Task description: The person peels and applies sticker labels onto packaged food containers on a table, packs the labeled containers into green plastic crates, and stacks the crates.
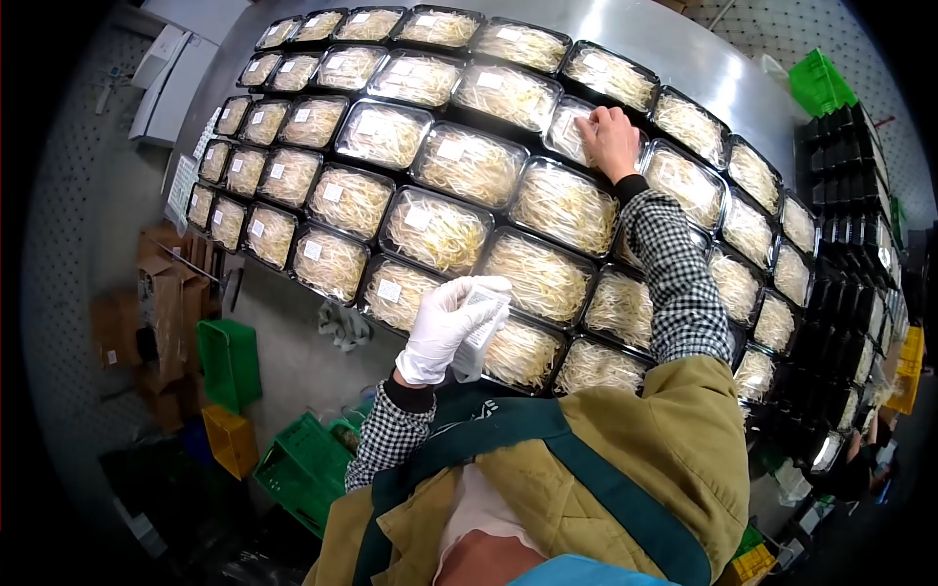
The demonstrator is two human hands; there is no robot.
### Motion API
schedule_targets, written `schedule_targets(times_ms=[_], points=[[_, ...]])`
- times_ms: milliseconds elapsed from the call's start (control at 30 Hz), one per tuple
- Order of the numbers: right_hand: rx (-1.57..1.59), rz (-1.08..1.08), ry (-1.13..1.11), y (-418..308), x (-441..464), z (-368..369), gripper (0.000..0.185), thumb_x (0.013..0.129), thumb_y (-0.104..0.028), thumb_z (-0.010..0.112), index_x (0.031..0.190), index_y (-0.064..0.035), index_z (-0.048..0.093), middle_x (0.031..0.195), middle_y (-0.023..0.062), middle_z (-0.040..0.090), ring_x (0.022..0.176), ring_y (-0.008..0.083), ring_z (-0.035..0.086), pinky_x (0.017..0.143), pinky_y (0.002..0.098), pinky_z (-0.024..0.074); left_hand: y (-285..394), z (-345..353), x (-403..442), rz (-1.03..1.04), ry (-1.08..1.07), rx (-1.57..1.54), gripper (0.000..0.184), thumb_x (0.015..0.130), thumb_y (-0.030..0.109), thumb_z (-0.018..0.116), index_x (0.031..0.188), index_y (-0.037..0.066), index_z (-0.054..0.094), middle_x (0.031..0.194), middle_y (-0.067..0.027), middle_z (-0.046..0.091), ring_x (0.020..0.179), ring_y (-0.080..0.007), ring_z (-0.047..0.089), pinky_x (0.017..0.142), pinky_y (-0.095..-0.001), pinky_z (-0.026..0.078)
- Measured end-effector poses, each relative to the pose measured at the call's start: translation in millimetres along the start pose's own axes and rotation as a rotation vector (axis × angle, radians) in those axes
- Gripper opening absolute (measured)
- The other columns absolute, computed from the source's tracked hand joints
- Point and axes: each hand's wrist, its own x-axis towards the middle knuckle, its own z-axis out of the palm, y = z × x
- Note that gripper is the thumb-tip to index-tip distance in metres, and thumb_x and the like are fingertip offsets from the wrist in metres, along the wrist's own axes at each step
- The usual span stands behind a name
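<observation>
My left hand (442, 327), in a white glove, is closed on a strip of white printed labels (482, 337) in front of my chest. My bare right hand (612, 143) reaches across the table, its bent fingers apart and resting on top of a wrapped tray of bean sprouts (566, 135). Whether a label lies under those fingertips is hidden. Rows of similar black trays surround both hands. Many on the left bear a white label, such as the labelled tray (438, 230); nearer trays such as this one (538, 274) show no label.
The trays stand close together on a metal table (645, 24). Stacked black trays (840, 215) rise along the right side. Green crates (229, 363) and a yellow crate (232, 439) sit on the floor at left, near cardboard boxes (168, 313).
</observation>
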Motion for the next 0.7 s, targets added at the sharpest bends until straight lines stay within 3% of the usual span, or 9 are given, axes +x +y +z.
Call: schedule_targets(times_ms=[133,233,267,300,333,400,533,633,700], points=[[0.022,0.008,0.178,-3.8,-4.7,-2.2,0.037,0.082,-0.026,0.061,0.113,-0.0078,0.052,0.1,0.0119,0.057,0.095,0.0282,0.053,0.079,0.0425,0.0392,-3.9,-2.5,-3.9,0.076,0.107,-0.006,0.02,0.086,0.005,0.058,0.105,-0.003,0.059,0.088,-0.0072,0.063,0.073,-0.012,0.063,0.065,-0.0214,0.051],[0.364,-0.008,0.137,-23.5,-37.6,-7.7,0.024,0.086,-0.019,0.056,0.105,-0.004,0.059,0.092,0.0147,0.061,0.085,0.0302,0.057,0.073,0.0395,0.0441,-10.1,1.2,1.6,0.164,0.21,0.076,0.015,0.088,0.007,0.058,0.098,-0.003,0.061,0.084,-0.0053,0.063,0.069,-0.0099,0.06,0.062,-0.0213,0.049],[0.707,0.266,-0.331,-71.9,-60.5,-63.2,0.029,0.088,-0.027,0.056,0.102,-0.0024,0.061,0.096,0.0147,0.064,0.087,0.0266,0.06,0.075,0.0351,0.0469,-14.2,1.5,3.5,0.196,0.249,0.124,0.014,0.089,0.008,0.057,0.096,-0.003,0.061,0.083,-0.0049,0.063,0.068,-0.0093,0.06,0.062,-0.0212,0.048],[0.861,0.235,-0.689,-97.6,-84.1,-95.2,0.036,0.089,-0.035,0.056,0.105,-0.0031,0.062,0.099,0.011,0.065,0.093,0.0195,0.06,0.082,0.0312,0.046,-18.5,2.2,6.9,0.205,0.283,0.128,0.011,0.087,0.008,0.062,0.089,-0.002,0.064,0.081,-0.0008,0.062,0.071,-0.0051,0.055,0.064,-0.0189,0.045],[1.181,0.153,-0.826,-114.1,-119.1,-94.8,0.032,0.091,-0.034,0.055,0.104,-0.0062,0.063,0.088,0.0047,0.065,0.08,0.011,0.058,0.082,0.0253,0.0449,-28.2,-2.6,12.7,0.243,0.314,0.15,0.015,0.087,0.012,0.064,0.083,-0.002,0.063,0.072,0.0016,0.058,0.065,-0.0043,0.049,0.059,-0.0202,0.04],[1.233,0.172,-0.958,-141.2,-154.9,-128.2,0.028,0.089,-0.032,0.06,0.096,-0.0063,0.066,0.086,0.0023,0.065,0.08,0.0102,0.057,0.08,0.0245,0.0446,-34.3,-4.6,19.1,0.304,0.335,0.24,0.02,0.087,0.016,0.065,0.078,-0.002,0.062,0.067,0.0026,0.054,0.062,-0.0042,0.044,0.055,-0.0221,0.037],[1.154,0.301,-0.543,-97.1,-147.8,-96.3,0.021,0.088,-0.022,0.06,0.086,-0.0022,0.065,0.08,0.0021,0.065,0.071,0.0068,0.056,0.062,0.0239,0.0448,-29.4,2.3,10.0,0.137,0.112,0.173,0.017,0.086,0.015,0.065,0.087,-0.002,0.065,0.076,0.0006,0.062,0.068,-0.0045,0.054,0.06,-0.0197,0.043],[0.414,0.063,-0.079,-63.8,-115.4,-49.6,0.028,0.081,-0.031,0.064,0.073,-0.0052,0.058,0.073,0.0089,0.059,0.071,0.0256,0.056,0.065,0.0377,0.0401,-25.3,8.1,-1.0,0.06,0.017,0.032,0.017,0.087,0.011,0.061,0.098,-0.002,0.064,0.091,-0.0027,0.066,0.082,-0.0071,0.06,0.073,-0.0198,0.048],[0.119,-0.031,0.07,-68.9,-113.8,-30.1,0.029,0.079,-0.034,0.065,0.074,-0.0071,0.057,0.076,0.0079,0.057,0.076,0.0252,0.054,0.068,0.0397,0.0376,-25.1,12.5,-6.3,0.068,0.004,-0.054,0.02,0.09,0.009,0.057,0.106,-0.002,0.062,0.1,-0.0037,0.065,0.087,-0.0082,0.06,0.078,-0.0205,0.048]])
